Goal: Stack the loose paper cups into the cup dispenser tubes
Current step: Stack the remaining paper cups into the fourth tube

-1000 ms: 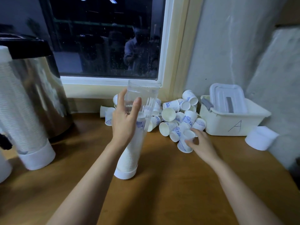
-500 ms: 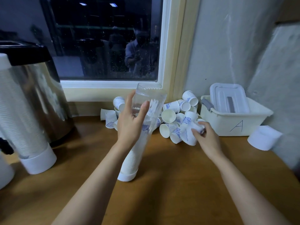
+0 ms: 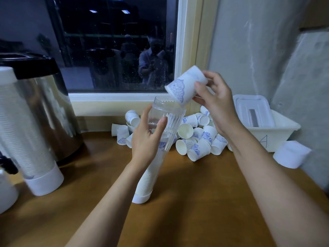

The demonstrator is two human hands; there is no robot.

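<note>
Two hands cooperate: the left hand [image 3: 147, 139] grips the dispenser tube [image 3: 169, 108], steadying it on the table [image 3: 195, 193]. The right hand [image 3: 216, 102] pinches a paper cup [image 3: 185, 86], mouth-down for nesting, at the tube rim's one o'clock.

I stand at a brown wooden tabletop [image 3: 195, 207] whose far edge meets a window [image 3: 110, 50] with a white frame [image 3: 180, 50] set in a cream surround [image 3: 200, 50]. The glass is dark and mirrors two ceiling lights [image 3: 125, 11]. A rough grey plastered wall [image 3: 249, 50] rises along the tabletop's right edge; dim, soft light lies on the wood
</note>
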